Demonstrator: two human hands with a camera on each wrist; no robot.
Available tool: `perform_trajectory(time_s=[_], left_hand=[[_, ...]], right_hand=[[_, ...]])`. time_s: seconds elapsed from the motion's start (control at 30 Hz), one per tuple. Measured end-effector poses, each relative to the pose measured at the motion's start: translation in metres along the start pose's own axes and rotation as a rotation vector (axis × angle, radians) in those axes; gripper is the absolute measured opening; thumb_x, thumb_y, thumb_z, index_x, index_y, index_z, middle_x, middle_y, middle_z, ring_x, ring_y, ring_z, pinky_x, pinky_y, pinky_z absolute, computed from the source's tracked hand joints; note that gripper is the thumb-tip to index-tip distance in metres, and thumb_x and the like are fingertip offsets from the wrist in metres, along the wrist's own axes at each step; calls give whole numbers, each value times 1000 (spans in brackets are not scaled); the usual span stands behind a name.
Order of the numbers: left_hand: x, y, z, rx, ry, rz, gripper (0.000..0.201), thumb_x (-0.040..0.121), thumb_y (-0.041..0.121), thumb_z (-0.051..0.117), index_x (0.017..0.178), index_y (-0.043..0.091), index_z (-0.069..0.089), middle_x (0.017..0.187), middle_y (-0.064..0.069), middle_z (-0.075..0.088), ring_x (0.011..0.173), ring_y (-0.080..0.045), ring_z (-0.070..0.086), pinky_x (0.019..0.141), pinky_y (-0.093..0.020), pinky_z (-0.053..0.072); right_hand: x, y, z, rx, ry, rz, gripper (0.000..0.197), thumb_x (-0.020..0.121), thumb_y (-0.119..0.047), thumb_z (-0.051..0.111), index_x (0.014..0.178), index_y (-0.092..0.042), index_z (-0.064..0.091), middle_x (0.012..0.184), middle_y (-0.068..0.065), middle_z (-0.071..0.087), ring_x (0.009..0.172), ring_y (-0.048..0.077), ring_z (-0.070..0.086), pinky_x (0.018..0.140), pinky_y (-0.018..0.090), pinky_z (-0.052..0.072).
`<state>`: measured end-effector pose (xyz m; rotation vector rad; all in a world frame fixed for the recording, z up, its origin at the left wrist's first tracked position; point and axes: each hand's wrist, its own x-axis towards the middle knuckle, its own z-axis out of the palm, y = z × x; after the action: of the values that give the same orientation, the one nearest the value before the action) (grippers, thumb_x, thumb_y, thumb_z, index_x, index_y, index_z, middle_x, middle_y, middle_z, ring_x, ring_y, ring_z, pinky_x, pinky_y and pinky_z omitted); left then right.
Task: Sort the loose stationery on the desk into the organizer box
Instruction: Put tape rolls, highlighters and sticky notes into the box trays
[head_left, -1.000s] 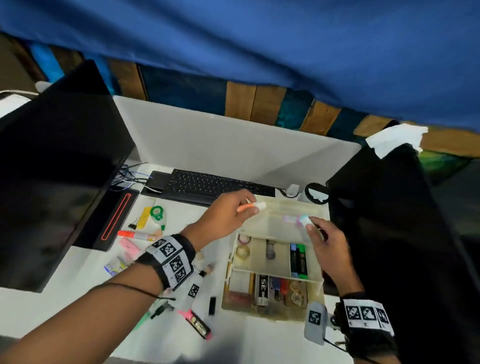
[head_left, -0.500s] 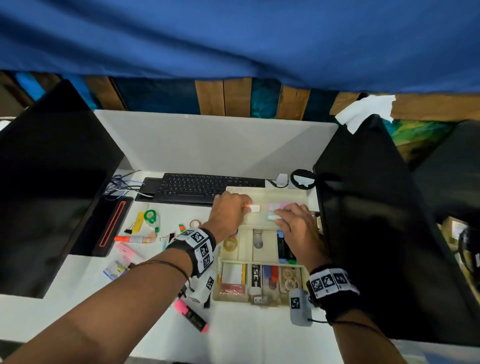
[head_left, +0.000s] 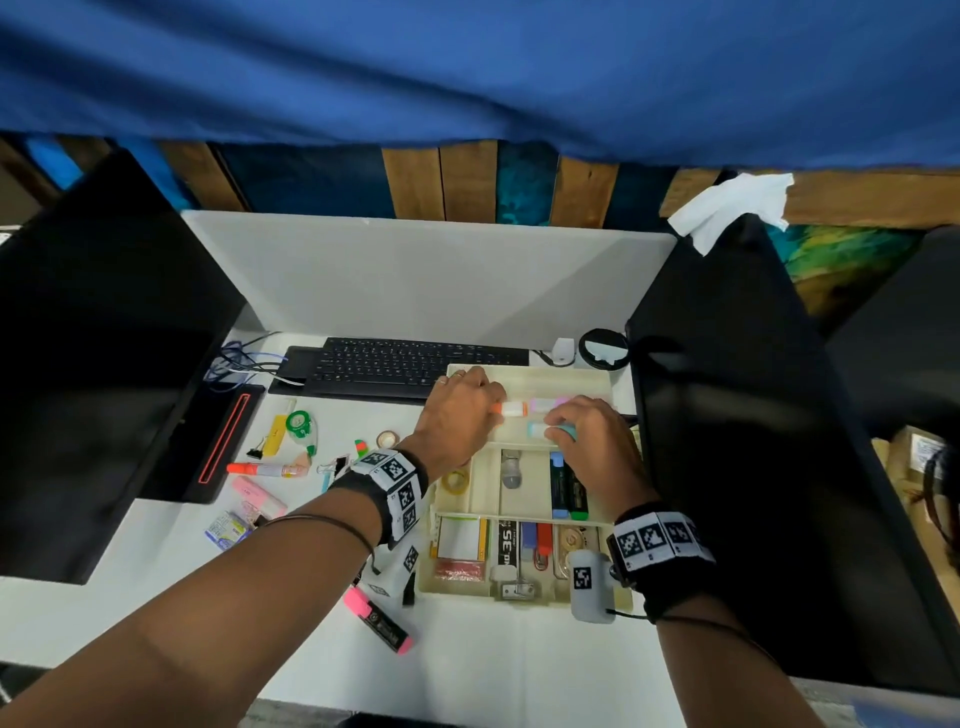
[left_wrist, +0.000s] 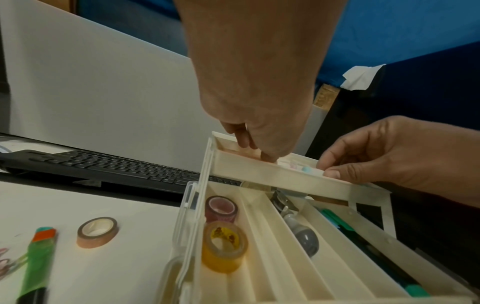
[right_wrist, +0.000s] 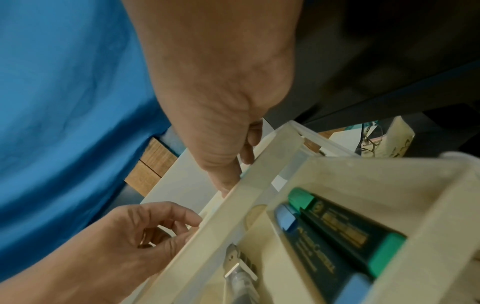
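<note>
The cream organizer box (head_left: 530, 370) stands open in tiers at centre right. Over its top tray my left hand (head_left: 493, 410) pinches an orange-and-white highlighter (head_left: 511, 409). Close beside it my right hand (head_left: 558, 423) grips a teal-and-white highlighter (head_left: 540, 429) low in the same tray. A pink highlighter (head_left: 553, 402) lies in that tray between them. In the left wrist view my left hand (left_wrist: 267, 158) dips its fingers into the tray, and the teal highlighter (left_wrist: 307, 169) shows at my right hand (left_wrist: 330, 170). The middle tier holds tape rolls (left_wrist: 224, 246) and blue and green markers (right_wrist: 342, 226).
Loose items lie left of the box: a pink-and-black highlighter (head_left: 379, 621), an orange pen (head_left: 265, 470), a green correction tape (head_left: 300, 423), a tape roll (head_left: 387, 439), pink notes (head_left: 257, 496). A keyboard (head_left: 405, 366) sits behind, with dark monitors at left (head_left: 93, 353) and right (head_left: 753, 467).
Both hands have come down from above the box into the top tray, each still holding its highlighter. The head view has shifted and now looks more squarely at the desk.
</note>
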<state>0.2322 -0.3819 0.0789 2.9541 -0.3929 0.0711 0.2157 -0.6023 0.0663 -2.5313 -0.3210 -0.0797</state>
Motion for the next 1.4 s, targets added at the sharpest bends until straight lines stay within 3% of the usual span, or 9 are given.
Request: perform_trajectory(time_s=[0.3,0.47,0.67,0.8,0.9,1.0,1.17,1.27,1.4], left_hand=[[-12,21,-11,-266,-75,66,19,95,26,63,113,26,71,106,3,65,87,-20,68,79,-38,58],[-24,20,-3,-339,-94,79,14,97,25,62,105,24,73,99,3,66,83,-17,65,79,-40,57],[-43,1,1,-424,-6,105,14,98,26,61,104,25,73,99,6,65,86,-14,63,82,-37,56],[-64,-17,-1,-482,70,111,14,99,23,64,106,21,75,105,6,65,96,-14,58,88,-37,52],[-82,-34,-6,-499,117,109,15,98,25,64,109,21,74,110,6,61,102,-15,54,89,-41,50],[-105,-54,-14,-495,161,77,17,98,26,60,110,21,71,117,4,54,107,-17,51,90,-41,50],[-151,-101,-18,-482,158,-45,16,98,21,62,113,22,68,123,4,49,111,-18,52,94,-38,49],[-179,-135,-12,-503,117,-143,18,97,19,64,115,25,67,122,8,47,114,-14,53,99,-31,47],[-213,-176,-4,-521,25,-286,20,95,16,64,112,26,69,114,7,52,110,-13,55,98,-27,47]], right_hand=[[16,-8,-8,-110,-155,51,32,91,-13,75,122,-20,73,111,0,67,100,20,64,85,34,53],[11,-8,-6,-39,-116,99,30,86,-11,80,116,-17,78,113,0,69,100,18,67,91,34,55],[16,-14,-16,-7,-142,213,27,74,-14,92,96,-26,81,85,-10,71,75,9,67,64,16,49],[17,-20,-15,97,-142,251,19,80,4,83,89,-12,78,73,-2,65,58,-3,56,47,1,38],[16,-21,-15,141,-135,299,20,75,-3,90,81,-11,73,69,1,67,58,5,59,51,6,42],[14,-22,-8,177,-67,331,21,75,-9,91,78,-18,72,71,-2,70,65,13,65,60,26,54],[14,-33,-1,138,-42,361,22,77,-8,88,79,-20,70,72,-1,69,70,22,66,68,26,51],[12,-67,4,73,-1,236,14,83,-18,83,84,-24,71,77,-8,69,73,17,65,75,36,57],[14,-141,38,105,-47,27,10,90,-22,78,84,-25,71,77,-12,66,67,8,61,67,32,53]])
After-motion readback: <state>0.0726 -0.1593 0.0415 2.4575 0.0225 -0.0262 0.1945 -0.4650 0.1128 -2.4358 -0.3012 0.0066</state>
